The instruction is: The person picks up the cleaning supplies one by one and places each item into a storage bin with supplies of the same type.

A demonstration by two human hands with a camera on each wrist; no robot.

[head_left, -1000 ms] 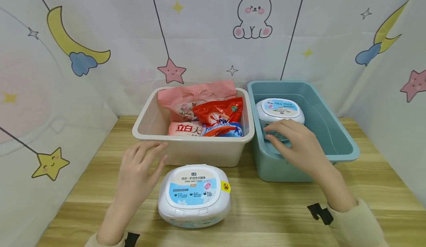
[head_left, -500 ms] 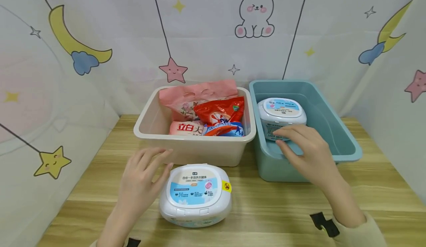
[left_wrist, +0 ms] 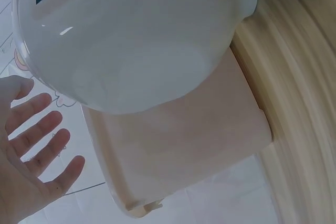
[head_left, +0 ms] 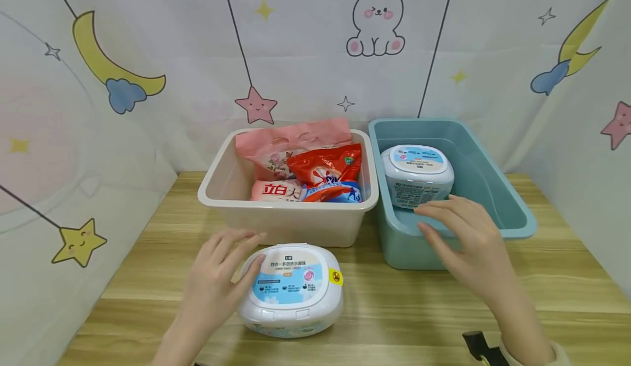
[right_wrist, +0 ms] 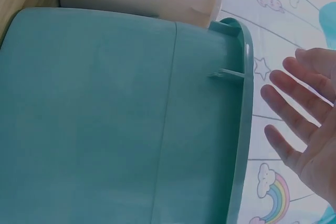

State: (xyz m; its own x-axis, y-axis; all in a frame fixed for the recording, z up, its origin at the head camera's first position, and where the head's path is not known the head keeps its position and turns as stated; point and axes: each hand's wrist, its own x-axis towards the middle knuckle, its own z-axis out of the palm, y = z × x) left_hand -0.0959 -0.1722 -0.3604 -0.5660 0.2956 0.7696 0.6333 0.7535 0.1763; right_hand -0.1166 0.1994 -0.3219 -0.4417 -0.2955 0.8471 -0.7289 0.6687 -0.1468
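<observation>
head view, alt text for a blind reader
A left hand is at the left side of a white tub on a wooden table, a right hand over the front rim of a teal bin holding a second tub. Left of that bin, a cream bin holds pink, red and blue bags; a cartoon curtain hangs behind.

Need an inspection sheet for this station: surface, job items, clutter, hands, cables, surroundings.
Surface: wood-grain tabletop.
Job items: white laundry-pod tub on the tabletop, lid closed, in front of the beige bin; second tub upright inside the blue-green bin, at its left side. The beige bin holds packs, including a red bag.
Clutter: nothing seen.
Left hand: fingers relaxed at the first tub's left side; contact unclear.
Right hand: fingers relaxed near the blue-green bin's front rim, holding nothing.
Cables: none identifiable; black fitting at the right wrist.
Surroundings: white cartoon-print curtain.
</observation>
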